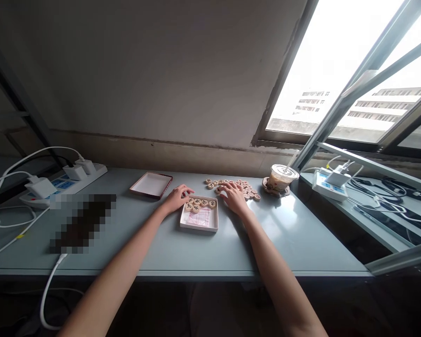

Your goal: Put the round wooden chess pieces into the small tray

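A shallow white box (pixel 199 227) lies on the grey-blue table (pixel 168 252), with several round wooden pieces (pixel 195 208) along its back part and a clear packet (pixel 199 217) with pink lines in front of them. My left hand (pixel 176 198) is at the box's back left corner, fingers apart, holding nothing that I can see. Behind and right of the box, more round pieces (pixel 250 191) with dark or red characters lie spread on the table. My right hand (pixel 233 195) is over the left part of this spread, its fingers apart and its fingertips near a piece.
A box lid (pixel 151 185) lies behind on the left. A lidded drink cup (pixel 282 178) stands at the back right on a coaster. Power strips (pixel 68 185) with white cables are at far left, another (pixel 331 185) at right. A blurred-out dark object (pixel 86 224) lies left.
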The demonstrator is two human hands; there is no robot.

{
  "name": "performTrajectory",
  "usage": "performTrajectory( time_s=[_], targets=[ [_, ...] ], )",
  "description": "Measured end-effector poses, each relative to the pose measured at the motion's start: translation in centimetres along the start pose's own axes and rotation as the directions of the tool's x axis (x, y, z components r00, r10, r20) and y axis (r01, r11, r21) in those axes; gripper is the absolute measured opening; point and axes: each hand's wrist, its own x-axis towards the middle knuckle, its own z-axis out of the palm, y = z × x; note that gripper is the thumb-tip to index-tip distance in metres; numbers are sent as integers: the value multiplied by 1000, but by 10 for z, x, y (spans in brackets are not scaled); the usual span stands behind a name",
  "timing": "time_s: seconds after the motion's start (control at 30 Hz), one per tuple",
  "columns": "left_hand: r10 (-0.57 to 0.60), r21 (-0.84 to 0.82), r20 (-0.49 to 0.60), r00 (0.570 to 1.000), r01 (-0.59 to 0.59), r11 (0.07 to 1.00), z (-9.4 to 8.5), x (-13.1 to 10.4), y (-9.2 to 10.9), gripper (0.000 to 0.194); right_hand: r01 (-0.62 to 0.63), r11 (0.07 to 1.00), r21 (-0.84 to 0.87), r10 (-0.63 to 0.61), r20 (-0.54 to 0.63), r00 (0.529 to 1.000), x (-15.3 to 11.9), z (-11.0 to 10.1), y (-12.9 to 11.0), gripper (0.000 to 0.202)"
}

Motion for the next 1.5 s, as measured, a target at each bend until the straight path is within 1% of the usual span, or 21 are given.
performTrajectory(
  time_s=[0.1, 0.17, 0.3, 0.37, 0.43, 0.5, 0.6, 0.7, 0.8, 0.83, 0.9, 0.97, 1.07, 1.17, 1.27, 1.33, 1.43, 1.5],
  targets=[
    [2, 74, -109, 994, 6, 997, -1, 1, -8, 39, -37, 999, 25, 37, -13, 999, -2, -8, -2, 14],
    [-14, 113, -153, 988, 31, 993, -1, 1, -12, 37, -49, 996, 74, 49, 5, 999, -2, -13, -5, 12],
    [-49, 92, -178, 983, 66, 994, 2, 0, -14, 27, -101, 984, 147, 109, -43, 993, 1, -17, -11, 14],
    [-68, 74, -185, 980, 82, 994, 4, -1, -13, 24, -83, 987, 140, 93, -65, 994, 1, -15, -14, 13],
    [-87, 67, -197, 977, 101, 993, 5, -1, -11, 23, -40, 995, 91, 44, -44, 998, 1, -11, -16, 22],
    [-106, 66, -207, 973, 121, 990, 6, -2, -10, 22, -28, 999, 29, 28, 2, 1000, 1, -6, -16, 31],
    [-120, 70, -212, 970, 137, 988, 6, -1, -10, 22, -35, 999, 8, 34, 64, 997, 1, -2, -14, 27],
    [-125, 80, -213, 969, 145, 986, 6, 0, -11, 22, -81, 989, 128, 68, 100, 993, 1, -8, -11, 26],
    [-132, 100, -205, 970, 155, 983, 6, 0, -8, 22, -141, 925, 353, 88, 162, 983, 1, -22, -14, 26],
    [-130, 107, -198, 972, 153, 982, 7, -1, -6, 22, -136, 889, 438, 70, 164, 984, 1, -26, -18, 26],
    [-117, 115, -178, 977, 139, 984, 8, -2, 0, 22, -86, 813, 575, 4, 143, 990, 1, -34, -30, 27],
    [-98, 131, -153, 983, 118, 984, 9, -3, 7, 22, -35, 774, 632, -76, 148, 986, 1, -37, -46, 25],
    [-94, 207, -130, 987, 120, 971, 10, -4, 15, 22, 34, 809, 587, -193, 210, 958, -1, -35, -66, 17],
    [-91, 283, -126, 988, 124, 951, 11, -4, 19, 22, 126, 847, 516, -257, 189, 948, -4, -30, -75, 18],
    [-80, 305, -111, 991, 111, 946, 11, -3, 21, 22, 163, 866, 473, -256, 141, 956, -6, -26, -75, 20],
    [-74, 310, -107, 992, 104, 945, 11, -2, 21, 22, 172, 884, 436, -247, 123, 961, -6, -25, -74, 17],
    [-66, 313, -104, 992, 96, 945, 11, -1, 20, 22, 172, 902, 397, -243, 138, 960, -5, -24, -73, 6],
    [-66, 308, -98, 993, 93, 947, 11, -1, 20, 22, 173, 916, 362, -243, 157, 957, -4, -25, -75, 6]
  ],
)
